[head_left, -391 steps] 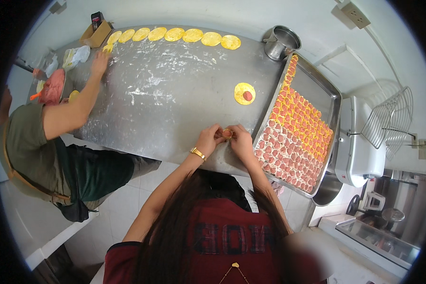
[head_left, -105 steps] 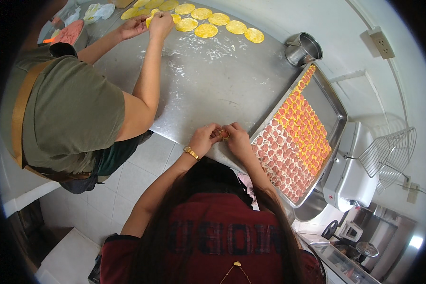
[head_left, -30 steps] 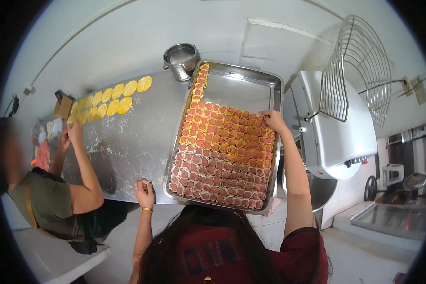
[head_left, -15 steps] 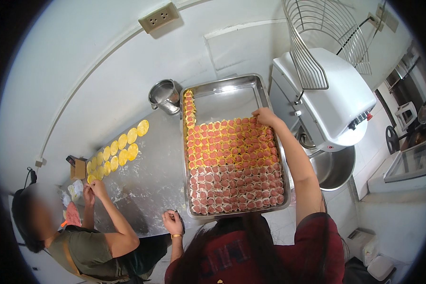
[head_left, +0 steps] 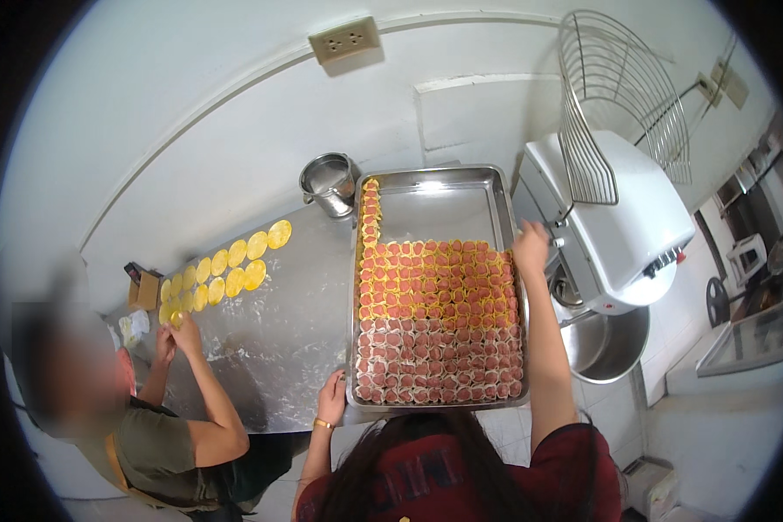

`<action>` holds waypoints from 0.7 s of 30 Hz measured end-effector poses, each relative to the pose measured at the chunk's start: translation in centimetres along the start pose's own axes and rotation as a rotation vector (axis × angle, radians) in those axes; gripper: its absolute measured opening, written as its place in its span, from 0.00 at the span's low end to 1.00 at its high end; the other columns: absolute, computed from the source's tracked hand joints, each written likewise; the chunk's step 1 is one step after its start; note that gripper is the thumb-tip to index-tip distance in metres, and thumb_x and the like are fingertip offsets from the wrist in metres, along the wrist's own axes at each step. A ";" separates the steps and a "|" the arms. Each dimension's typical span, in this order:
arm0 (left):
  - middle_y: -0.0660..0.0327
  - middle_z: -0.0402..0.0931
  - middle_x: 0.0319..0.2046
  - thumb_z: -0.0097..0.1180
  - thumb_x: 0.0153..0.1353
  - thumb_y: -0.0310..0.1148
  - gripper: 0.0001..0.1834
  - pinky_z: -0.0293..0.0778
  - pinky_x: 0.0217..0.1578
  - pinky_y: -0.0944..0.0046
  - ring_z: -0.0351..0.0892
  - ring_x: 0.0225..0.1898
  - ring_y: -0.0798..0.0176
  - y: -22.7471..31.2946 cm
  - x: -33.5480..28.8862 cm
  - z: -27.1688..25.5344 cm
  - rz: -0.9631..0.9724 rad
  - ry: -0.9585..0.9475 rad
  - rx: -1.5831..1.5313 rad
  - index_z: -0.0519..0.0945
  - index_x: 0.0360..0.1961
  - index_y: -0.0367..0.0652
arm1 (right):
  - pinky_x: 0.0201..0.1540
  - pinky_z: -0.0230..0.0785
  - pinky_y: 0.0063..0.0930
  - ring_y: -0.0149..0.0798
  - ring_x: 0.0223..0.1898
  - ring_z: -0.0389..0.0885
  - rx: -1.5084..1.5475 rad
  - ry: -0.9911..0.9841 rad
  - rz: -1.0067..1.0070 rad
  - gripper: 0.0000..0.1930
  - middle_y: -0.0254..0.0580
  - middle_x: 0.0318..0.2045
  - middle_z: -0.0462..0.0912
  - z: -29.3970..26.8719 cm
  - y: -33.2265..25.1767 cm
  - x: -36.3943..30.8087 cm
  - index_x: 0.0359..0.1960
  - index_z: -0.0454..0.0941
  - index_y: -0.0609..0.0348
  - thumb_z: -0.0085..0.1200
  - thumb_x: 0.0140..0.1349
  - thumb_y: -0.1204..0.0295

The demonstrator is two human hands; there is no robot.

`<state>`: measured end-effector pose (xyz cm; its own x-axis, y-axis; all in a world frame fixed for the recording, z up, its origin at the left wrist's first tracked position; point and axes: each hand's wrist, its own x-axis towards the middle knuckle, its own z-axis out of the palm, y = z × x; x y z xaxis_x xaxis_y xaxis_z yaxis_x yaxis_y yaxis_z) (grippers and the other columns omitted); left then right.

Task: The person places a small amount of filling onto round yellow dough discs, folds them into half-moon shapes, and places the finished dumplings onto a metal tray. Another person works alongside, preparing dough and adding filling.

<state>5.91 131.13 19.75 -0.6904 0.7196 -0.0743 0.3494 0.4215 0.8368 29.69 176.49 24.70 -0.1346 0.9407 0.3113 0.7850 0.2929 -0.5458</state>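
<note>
A long steel tray [head_left: 435, 196] lies on the floured steel table [head_left: 296, 304], filled with rows of small filled dumplings [head_left: 439, 326], yellow-wrapped further away and pale-wrapped nearer. My right hand [head_left: 531, 246] is raised over the tray's right rim at the far end of the yellow rows; whether it holds anything is unclear. My left hand [head_left: 331, 400] rests on the table edge beside the tray's near left corner, fingers spread.
A steel pot [head_left: 329, 183] stands behind the tray. Round yellow wrappers [head_left: 226, 265] lie in rows at the left, where another person's hands [head_left: 174, 335] work. A white dough mixer with wire guard [head_left: 618, 217] and bowl stands right of the table.
My right hand has shifted from above the yellow dumplings to the tray's right rim. My left hand stays at the table edge. The view has tilted so the tray sits lower.
</note>
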 end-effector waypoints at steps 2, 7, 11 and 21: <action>0.53 0.79 0.37 0.47 0.63 0.33 0.16 0.71 0.43 0.65 0.77 0.39 0.62 0.3 1.1 0.5 -0.064 -0.113 0.014 0.74 0.48 0.35 | 0.48 0.68 0.44 0.55 0.43 0.76 -0.126 -0.066 0.162 0.14 0.53 0.42 0.76 -0.8 1.9 -1.9 0.42 0.79 0.58 0.47 0.56 0.70; 0.54 0.80 0.38 0.46 0.63 0.31 0.15 0.71 0.43 0.67 0.77 0.41 0.65 1.2 1.9 1.1 -0.143 -0.101 -0.107 0.76 0.47 0.35 | 0.37 0.69 0.38 0.44 0.31 0.79 0.364 -0.215 0.400 0.13 0.52 0.27 0.81 2.5 5.3 -3.8 0.33 0.80 0.66 0.48 0.60 0.67; 0.58 0.79 0.39 0.46 0.64 0.30 0.14 0.69 0.44 0.69 0.74 0.41 0.69 1.8 1.6 1.7 -0.112 -0.055 -0.196 0.75 0.48 0.34 | 0.32 0.67 0.32 0.33 0.26 0.76 0.551 -0.154 0.430 0.13 0.48 0.22 0.80 5.6 6.8 -1.6 0.32 0.80 0.67 0.49 0.60 0.67; 0.55 0.79 0.41 0.45 0.62 0.28 0.16 0.69 0.47 0.67 0.76 0.44 0.65 -0.4 1.2 5.0 -0.037 -0.073 -0.342 0.75 0.50 0.39 | 0.30 0.67 0.31 0.31 0.25 0.74 0.639 -0.113 0.286 0.13 0.44 0.21 0.80 7.8 4.2 3.9 0.31 0.79 0.71 0.51 0.57 0.70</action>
<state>8.12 134.59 16.62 -0.6470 0.7502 -0.1362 0.0839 0.2476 0.9652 27.69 182.73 17.54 -0.0654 0.9976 0.0240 0.2951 0.0423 -0.9545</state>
